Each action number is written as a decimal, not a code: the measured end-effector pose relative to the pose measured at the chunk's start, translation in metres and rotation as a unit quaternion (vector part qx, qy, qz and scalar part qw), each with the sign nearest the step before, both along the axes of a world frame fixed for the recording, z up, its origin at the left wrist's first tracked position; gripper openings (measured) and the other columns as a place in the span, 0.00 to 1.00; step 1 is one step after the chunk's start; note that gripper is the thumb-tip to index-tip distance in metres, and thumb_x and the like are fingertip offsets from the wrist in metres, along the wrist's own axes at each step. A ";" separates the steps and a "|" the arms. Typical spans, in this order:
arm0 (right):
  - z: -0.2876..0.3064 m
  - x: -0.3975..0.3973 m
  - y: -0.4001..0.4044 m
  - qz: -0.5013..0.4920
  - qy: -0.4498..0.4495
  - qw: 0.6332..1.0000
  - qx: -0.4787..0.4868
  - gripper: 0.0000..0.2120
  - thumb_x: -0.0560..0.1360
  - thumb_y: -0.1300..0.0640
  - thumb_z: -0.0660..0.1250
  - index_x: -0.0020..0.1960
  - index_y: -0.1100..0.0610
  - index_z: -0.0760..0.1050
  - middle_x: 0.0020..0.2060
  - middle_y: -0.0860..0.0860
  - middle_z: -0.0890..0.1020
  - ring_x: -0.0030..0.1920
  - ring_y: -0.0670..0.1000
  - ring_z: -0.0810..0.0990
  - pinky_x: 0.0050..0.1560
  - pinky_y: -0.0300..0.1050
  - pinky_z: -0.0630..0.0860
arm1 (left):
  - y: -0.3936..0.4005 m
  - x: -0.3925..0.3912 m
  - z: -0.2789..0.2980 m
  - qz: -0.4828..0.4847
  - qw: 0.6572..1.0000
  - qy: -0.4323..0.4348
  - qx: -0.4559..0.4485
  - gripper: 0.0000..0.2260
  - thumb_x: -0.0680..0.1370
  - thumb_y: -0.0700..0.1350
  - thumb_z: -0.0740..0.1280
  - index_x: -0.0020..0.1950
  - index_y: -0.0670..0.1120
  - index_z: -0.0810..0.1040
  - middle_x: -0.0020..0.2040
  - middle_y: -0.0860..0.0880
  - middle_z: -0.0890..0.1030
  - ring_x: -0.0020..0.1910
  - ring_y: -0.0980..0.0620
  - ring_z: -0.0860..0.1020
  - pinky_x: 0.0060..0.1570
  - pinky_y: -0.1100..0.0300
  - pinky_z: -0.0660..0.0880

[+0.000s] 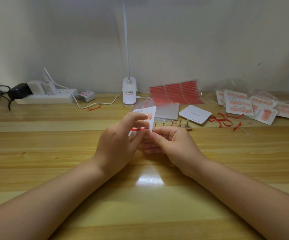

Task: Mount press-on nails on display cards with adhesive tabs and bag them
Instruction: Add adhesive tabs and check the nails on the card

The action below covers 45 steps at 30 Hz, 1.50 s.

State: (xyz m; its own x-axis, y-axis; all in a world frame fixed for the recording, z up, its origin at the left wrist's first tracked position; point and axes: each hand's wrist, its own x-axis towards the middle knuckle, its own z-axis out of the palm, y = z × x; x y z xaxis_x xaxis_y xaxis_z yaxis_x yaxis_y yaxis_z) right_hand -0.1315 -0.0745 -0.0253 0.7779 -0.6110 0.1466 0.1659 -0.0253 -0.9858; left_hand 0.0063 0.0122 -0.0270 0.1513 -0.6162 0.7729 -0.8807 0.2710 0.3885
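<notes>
Pale wall, glossy wooden desk (53, 153). Held above desk centre, the display card (151, 118) is pinched at its lower edge by the right hand (171, 144); the left hand (119, 141) has curled fingers at the card face, beside two peach nails (149, 115) and a red tab strip (137, 129). Mounting step, early; next likely peel and press another nail. Far right: tab sheets (175, 92), bagged finished cards (254, 106). Far left: power strip (46, 97).
</notes>
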 end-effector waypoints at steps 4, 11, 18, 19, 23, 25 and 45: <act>-0.001 0.000 -0.001 0.001 0.004 1.000 -0.006 0.09 0.80 0.65 0.61 0.53 0.64 0.80 0.45 0.64 0.84 0.46 0.57 0.85 0.46 0.46 0.83 | 0.001 0.002 0.001 0.026 0.998 -0.053 -0.012 0.11 0.75 0.41 0.71 0.57 0.43 0.80 0.48 0.50 0.85 0.48 0.51 0.84 0.41 0.50 0.81; -0.001 0.000 -0.001 0.003 0.005 1.000 -0.015 0.09 0.80 0.65 0.62 0.52 0.61 0.82 0.44 0.62 0.85 0.46 0.57 0.85 0.46 0.46 0.82 | 0.000 -0.001 0.000 0.065 0.990 -0.117 -0.049 0.08 0.74 0.38 0.72 0.52 0.40 0.81 0.43 0.47 0.85 0.40 0.47 0.85 0.34 0.50 0.81; 0.001 -0.001 0.000 -0.007 0.005 1.000 0.025 0.08 0.79 0.66 0.63 0.48 0.61 0.81 0.39 0.59 0.85 0.39 0.53 0.85 0.39 0.41 0.81 | 0.000 -0.006 0.006 0.067 0.997 0.001 -0.034 0.12 0.73 0.35 0.72 0.53 0.44 0.73 0.42 0.48 0.82 0.39 0.49 0.82 0.38 0.50 0.80; 0.001 0.000 -0.001 -0.015 0.005 0.999 0.036 0.08 0.79 0.66 0.63 0.47 0.61 0.81 0.38 0.58 0.86 0.39 0.53 0.85 0.38 0.41 0.81 | -0.001 -0.004 0.008 0.073 0.996 0.048 -0.035 0.12 0.73 0.34 0.71 0.52 0.43 0.73 0.42 0.49 0.81 0.39 0.52 0.81 0.39 0.52 0.79; 0.002 0.000 -0.006 -0.048 0.006 0.995 0.083 0.04 0.79 0.66 0.63 0.49 0.64 0.78 0.39 0.59 0.86 0.42 0.56 0.86 0.39 0.42 0.82 | -0.003 0.021 0.024 0.106 0.968 0.221 -0.062 0.11 0.76 0.37 0.68 0.49 0.52 0.71 0.43 0.52 0.80 0.41 0.59 0.80 0.42 0.62 0.79; 0.002 0.000 -0.008 -0.052 0.002 0.993 0.104 0.05 0.78 0.66 0.63 0.51 0.66 0.77 0.39 0.60 0.85 0.42 0.57 0.86 0.39 0.42 0.81 | -0.003 0.040 0.033 0.118 0.942 0.305 -0.073 0.12 0.75 0.38 0.68 0.48 0.54 0.70 0.43 0.51 0.81 0.40 0.58 0.82 0.45 0.58 0.81; 0.003 -0.004 -0.006 -0.051 -0.004 0.996 0.069 0.06 0.78 0.66 0.63 0.51 0.63 0.79 0.39 0.60 0.85 0.40 0.56 0.85 0.38 0.42 0.81 | 0.002 0.095 0.025 0.177 0.950 0.212 0.148 0.10 0.73 0.42 0.75 0.49 0.53 0.77 0.39 0.53 0.83 0.38 0.60 0.81 0.40 0.67 0.75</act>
State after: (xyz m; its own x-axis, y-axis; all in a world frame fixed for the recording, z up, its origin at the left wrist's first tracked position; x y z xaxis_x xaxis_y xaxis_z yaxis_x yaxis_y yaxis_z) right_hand -0.1358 -0.0800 -0.0224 0.7101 -0.7015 0.0604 0.1765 0.0943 -0.9798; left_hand 0.1016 0.0145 -0.0018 0.6480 -0.6500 0.3970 -0.6436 -0.1885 0.7418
